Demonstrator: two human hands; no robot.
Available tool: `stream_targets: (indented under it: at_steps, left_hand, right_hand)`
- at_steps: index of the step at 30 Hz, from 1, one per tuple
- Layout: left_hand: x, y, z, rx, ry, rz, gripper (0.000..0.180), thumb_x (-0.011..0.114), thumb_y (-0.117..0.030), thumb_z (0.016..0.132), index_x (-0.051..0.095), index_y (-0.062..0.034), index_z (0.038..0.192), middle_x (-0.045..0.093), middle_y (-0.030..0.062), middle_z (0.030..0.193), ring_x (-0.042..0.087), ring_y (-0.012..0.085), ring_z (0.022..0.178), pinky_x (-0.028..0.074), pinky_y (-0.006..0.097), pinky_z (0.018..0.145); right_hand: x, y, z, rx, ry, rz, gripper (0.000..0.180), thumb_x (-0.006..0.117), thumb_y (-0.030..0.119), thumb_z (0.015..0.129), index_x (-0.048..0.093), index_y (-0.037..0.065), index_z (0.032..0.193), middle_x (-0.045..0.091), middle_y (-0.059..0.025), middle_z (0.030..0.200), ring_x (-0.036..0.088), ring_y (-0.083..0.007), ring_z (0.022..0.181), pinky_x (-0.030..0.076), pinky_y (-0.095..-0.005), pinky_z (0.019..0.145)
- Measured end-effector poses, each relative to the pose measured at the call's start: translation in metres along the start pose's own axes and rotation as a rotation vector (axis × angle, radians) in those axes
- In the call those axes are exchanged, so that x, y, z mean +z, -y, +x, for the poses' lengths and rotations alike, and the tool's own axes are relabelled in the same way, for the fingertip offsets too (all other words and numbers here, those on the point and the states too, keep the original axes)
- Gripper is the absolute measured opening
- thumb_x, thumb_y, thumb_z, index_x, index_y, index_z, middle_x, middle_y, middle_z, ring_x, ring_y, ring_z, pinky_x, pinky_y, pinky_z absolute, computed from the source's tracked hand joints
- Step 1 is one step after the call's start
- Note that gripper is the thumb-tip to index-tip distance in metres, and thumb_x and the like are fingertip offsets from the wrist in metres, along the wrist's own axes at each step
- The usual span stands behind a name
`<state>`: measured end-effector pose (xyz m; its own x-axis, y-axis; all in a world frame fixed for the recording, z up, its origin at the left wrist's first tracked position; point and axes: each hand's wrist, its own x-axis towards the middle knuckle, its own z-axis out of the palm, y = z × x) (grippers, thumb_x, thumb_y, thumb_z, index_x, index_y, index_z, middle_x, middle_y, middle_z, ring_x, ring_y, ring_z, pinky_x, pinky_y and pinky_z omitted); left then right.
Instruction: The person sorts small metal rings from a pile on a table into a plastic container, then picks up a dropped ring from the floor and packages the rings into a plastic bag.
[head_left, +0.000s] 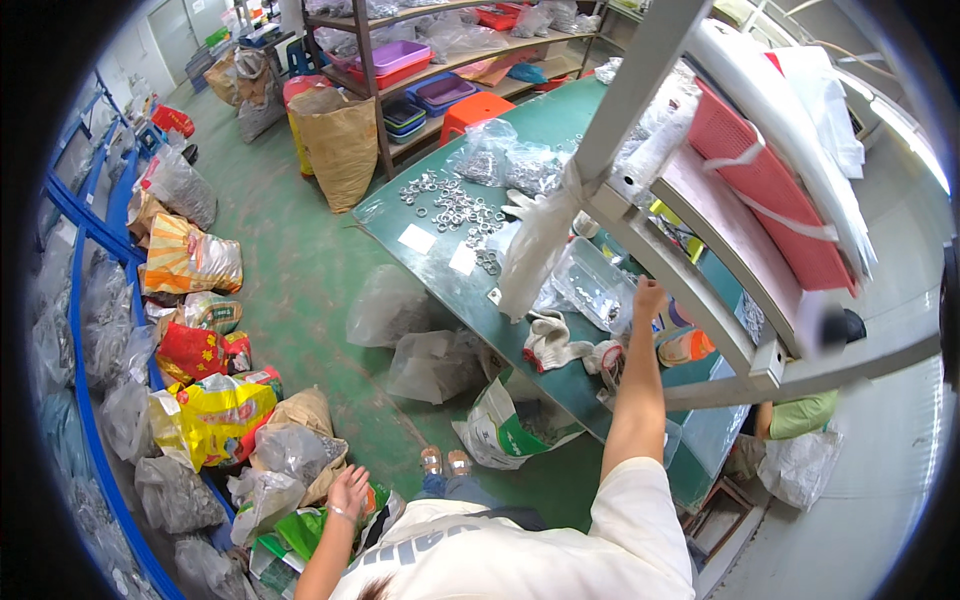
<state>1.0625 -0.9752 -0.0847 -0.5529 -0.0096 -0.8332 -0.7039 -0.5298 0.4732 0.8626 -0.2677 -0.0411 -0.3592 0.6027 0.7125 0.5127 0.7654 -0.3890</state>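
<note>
My right arm reaches out over the green table. At its end my right hand is closed beside the right edge of a clear plastic box with small parts in it; what the fingers hold, if anything, is hidden. Just nearer to me lie white work gloves with red cuffs. An orange-and-white container stands to the right of my forearm. Low on the left, my left hand hangs with its fingers apart and nothing in it, close to bags on the floor.
Metal rings lie scattered on the table near bagged parts. A grey metal frame crosses above, with a red basket on it. Stuffed bags line the blue rack. A white-and-green sack stands by my feet. Another person's green sleeve shows at right.
</note>
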Motion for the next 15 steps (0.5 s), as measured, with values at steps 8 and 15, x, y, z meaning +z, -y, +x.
stream_targets:
  at_steps: [8,15]
  left_hand:
    - [-0.201,0.082,0.028,0.063,0.21,-0.241,0.029,0.04,-0.017,0.085,0.05,-0.003,0.107,0.055,0.0159,0.1,0.054,0.0274,0.089,0.044,0.037,0.074]
    - [-0.248,0.108,0.013,0.016,-0.224,-0.18,0.021,0.041,-0.023,0.079,0.051,-0.009,0.068,0.048,0.0066,0.059,0.041,0.0225,0.048,0.035,0.037,0.044]
  right_hand:
    - [0.041,-0.067,0.025,0.042,0.237,-0.177,0.036,0.051,0.029,0.082,0.058,0.003,0.106,0.057,-0.022,0.107,0.053,-0.0382,0.1,0.041,-0.0457,0.085]
    - [0.048,-0.057,0.017,-0.105,0.423,-0.439,0.031,0.051,0.026,0.083,0.06,0.0,0.097,0.06,-0.0206,0.1,0.058,-0.0358,0.091,0.045,-0.0457,0.077]
